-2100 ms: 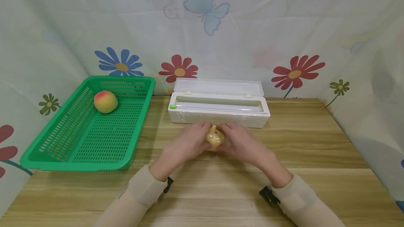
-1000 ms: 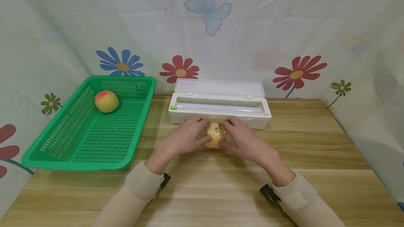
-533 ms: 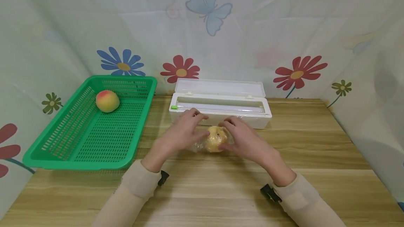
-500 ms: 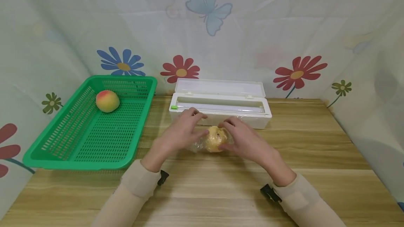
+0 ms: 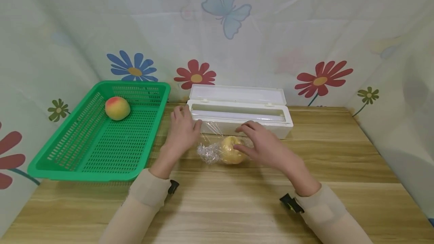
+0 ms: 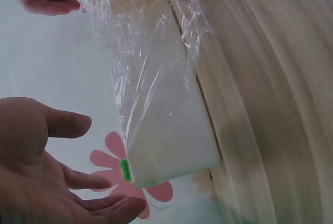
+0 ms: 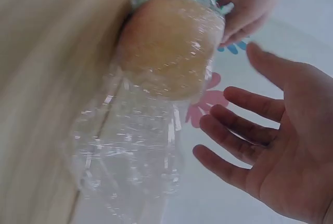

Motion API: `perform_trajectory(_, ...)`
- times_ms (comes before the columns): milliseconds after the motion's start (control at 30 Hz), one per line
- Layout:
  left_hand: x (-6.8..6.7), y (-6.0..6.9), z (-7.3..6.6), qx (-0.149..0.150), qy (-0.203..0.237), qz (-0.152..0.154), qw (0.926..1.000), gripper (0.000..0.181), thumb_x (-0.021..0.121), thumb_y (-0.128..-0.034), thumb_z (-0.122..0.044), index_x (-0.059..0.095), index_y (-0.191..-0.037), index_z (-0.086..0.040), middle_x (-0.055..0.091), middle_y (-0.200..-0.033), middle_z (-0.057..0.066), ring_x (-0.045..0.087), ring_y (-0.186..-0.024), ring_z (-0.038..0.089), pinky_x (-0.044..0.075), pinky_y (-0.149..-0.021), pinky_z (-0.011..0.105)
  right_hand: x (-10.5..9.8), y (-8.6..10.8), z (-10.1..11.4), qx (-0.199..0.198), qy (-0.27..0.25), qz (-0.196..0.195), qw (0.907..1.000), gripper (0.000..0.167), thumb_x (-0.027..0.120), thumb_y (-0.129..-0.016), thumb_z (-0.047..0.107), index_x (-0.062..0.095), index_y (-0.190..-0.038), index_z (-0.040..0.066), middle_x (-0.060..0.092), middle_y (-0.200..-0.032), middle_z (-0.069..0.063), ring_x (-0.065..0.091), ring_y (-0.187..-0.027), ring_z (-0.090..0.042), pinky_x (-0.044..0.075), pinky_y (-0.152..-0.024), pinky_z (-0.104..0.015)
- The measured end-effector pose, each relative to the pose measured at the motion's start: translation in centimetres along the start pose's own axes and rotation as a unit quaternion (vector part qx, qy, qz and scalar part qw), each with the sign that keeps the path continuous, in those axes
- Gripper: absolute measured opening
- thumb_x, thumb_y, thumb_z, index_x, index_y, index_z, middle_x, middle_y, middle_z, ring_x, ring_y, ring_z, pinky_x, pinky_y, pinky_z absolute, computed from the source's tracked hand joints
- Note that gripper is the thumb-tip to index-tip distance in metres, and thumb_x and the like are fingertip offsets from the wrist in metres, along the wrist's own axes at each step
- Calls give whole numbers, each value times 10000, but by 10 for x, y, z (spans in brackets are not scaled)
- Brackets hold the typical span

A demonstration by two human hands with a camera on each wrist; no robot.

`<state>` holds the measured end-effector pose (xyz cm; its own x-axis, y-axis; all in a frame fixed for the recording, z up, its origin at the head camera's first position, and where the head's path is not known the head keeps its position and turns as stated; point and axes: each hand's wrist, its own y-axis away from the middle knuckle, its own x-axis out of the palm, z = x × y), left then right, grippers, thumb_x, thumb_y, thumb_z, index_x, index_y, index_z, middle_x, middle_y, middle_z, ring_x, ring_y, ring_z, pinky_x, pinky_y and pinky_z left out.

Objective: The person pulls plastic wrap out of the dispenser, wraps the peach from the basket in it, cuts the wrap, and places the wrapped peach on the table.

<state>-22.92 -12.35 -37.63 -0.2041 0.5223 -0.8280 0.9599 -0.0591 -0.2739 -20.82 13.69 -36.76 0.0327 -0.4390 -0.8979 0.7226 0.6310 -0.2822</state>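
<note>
A round yellow fruit (image 5: 229, 155) lies on the table, wrapped in clear cling film (image 5: 208, 153) that bunches at its left. From there the film stretches back to the white cling film box (image 5: 262, 128), whose lid stands up with a roll inside. Beside the box's left end my left hand (image 5: 180, 133) is raised with loosely bent fingers, holding nothing. The left wrist view shows it near the green slider (image 6: 125, 170). My right hand (image 5: 269, 148) hovers at the fruit's right; in the right wrist view its fingers (image 7: 223, 169) are spread, apart from the fruit.
A green plastic basket (image 5: 154, 138) stands at the left with a peach (image 5: 117, 108) inside. A printed curtain (image 5: 264, 48) hangs behind the wooden table (image 5: 230, 206), close behind the box.
Both hands held the fruit at first. My left hand has let go and moved left and back to the box's end. The right hand has loosened beside the fruit; bunched film now shows.
</note>
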Motion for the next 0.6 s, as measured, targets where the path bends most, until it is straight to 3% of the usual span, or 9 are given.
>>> perform_trajectory(100, 2, -2, 3, -184, 121, 3, 9998, 655, 613, -1019, -187, 314, -1420, 237, 373, -1336, 414, 377, -1278, 535, 339, -1105, 573, -6, -9, 2, -181, 114, -89, 9997, 334, 764, -953, 226, 685, -1186, 0, 672, -1163, -122, 650, -1071, -299, 537, -912, -458)
perform_trajectory(267, 4, -4, 8, -437, 341, 311, 9980, 714, 596, -1039, -212, 234, -1467, 230, 381, -1330, 423, 449, -1232, 537, 396, -1068, 584, -17, -29, 8, -276, 235, 54, 9993, 269, 760, -953, 205, 708, -1148, 27, 706, -1115, -96, 677, -999, -260, 554, -856, -430)
perform_trajectory(433, 6, -6, 12, -387, 558, 435, 9967, 658, 584, -1048, -201, 284, -1448, 226, 420, -1317, 417, 516, -1179, 535, 444, -1017, 589, -27, -49, 13, -239, 230, 371, 9988, 261, 739, -971, 199, 707, -1165, 28, 710, -1140, -97, 675, -1041, -254, 544, -899, -417)
perform_trajectory(600, 8, -7, 14, -285, 563, 374, 9973, 579, 601, -1044, -180, 377, -1390, 227, 438, -1317, 401, 517, -1194, 509, 450, -1016, 572, -31, -67, 18, -254, 416, 627, 9968, 256, 732, -977, 191, 715, -1172, 25, 709, -1129, -92, 668, -1036, -245, 539, -913, -404)
